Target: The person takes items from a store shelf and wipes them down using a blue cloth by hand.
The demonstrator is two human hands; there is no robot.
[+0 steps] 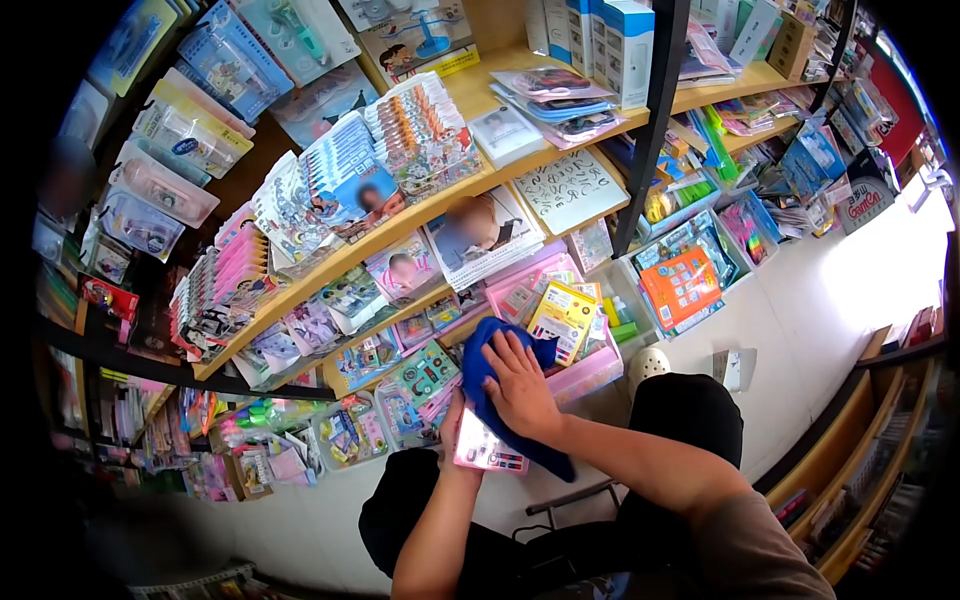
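Observation:
My left hand [457, 430] grips the left side of a flat, pink-edged packet [490, 448] above my lap. Its white face shines with glare, and the contents cannot be made out. Over its upper part lies a blue cloth [490, 395], with one end hanging down to the right. My right hand [522, 388] lies flat on the cloth, fingers stretched out. Just beyond is a pink bin [590, 380] with a yellow card pack [562, 322] and other small packs in it.
Wooden shelves [400, 225] carry rows of packaged booklets and blister packs. Clear bins [355, 435] of small goods line the floor on both sides. An orange pack [682, 285] tops one bin. A dark shelf post [650, 130] stands upright. Another wooden rack [860, 440] is at right.

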